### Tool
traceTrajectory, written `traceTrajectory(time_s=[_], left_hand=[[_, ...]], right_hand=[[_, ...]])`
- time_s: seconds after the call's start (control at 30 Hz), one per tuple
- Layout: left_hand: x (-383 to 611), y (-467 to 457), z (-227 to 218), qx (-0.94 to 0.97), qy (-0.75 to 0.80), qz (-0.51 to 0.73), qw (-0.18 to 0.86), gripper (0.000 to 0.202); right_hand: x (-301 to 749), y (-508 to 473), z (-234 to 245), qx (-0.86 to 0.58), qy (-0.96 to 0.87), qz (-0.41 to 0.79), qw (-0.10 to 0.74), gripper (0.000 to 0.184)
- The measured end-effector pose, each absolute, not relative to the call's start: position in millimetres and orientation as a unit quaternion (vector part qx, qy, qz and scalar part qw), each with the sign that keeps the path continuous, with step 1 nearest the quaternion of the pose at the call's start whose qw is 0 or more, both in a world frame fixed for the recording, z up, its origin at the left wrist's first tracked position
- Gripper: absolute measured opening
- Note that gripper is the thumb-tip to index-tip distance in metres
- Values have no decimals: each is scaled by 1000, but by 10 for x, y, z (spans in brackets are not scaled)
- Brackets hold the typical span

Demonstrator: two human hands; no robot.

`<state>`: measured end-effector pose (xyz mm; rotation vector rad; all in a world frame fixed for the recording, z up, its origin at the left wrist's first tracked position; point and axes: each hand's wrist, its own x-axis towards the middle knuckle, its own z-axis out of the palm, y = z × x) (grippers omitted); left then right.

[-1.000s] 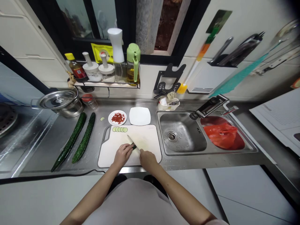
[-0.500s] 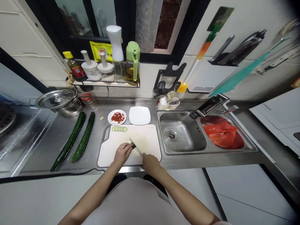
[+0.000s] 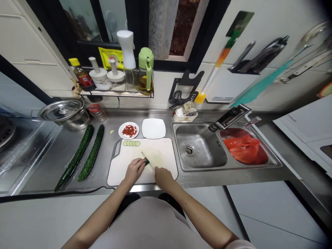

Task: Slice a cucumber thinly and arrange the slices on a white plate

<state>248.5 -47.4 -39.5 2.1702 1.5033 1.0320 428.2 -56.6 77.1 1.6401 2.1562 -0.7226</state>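
Observation:
On the white cutting board (image 3: 166, 152) my left hand (image 3: 134, 170) presses down on a short piece of cucumber (image 3: 147, 162), fingers curled over it. My right hand (image 3: 163, 178) is closed round the handle of a knife (image 3: 147, 159), whose blade lies across the cucumber piece. Several cut cucumber slices (image 3: 131, 143) lie in a row at the board's far left corner.
Two whole cucumbers (image 3: 91, 153) lie on the steel counter left of the board. A small plate of red bits (image 3: 129, 130) and an empty white plate (image 3: 154, 128) sit behind it. The sink (image 3: 199, 150) is to the right, with a red bag (image 3: 243, 149) beside it. A steel pot (image 3: 64, 112) stands far left.
The knife has shifted slightly back and forth over the cucumber piece; my right hand drew toward me, then moved forward again. My left hand has stayed on the cucumber.

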Motion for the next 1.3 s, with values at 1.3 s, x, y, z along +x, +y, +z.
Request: traceTrajectory(time_s=[1.3], left_hand=[[2475,-448,-377,754,527,353,170,26]], right_hand=[[4289,-539,683,576,757,-260,169,27]])
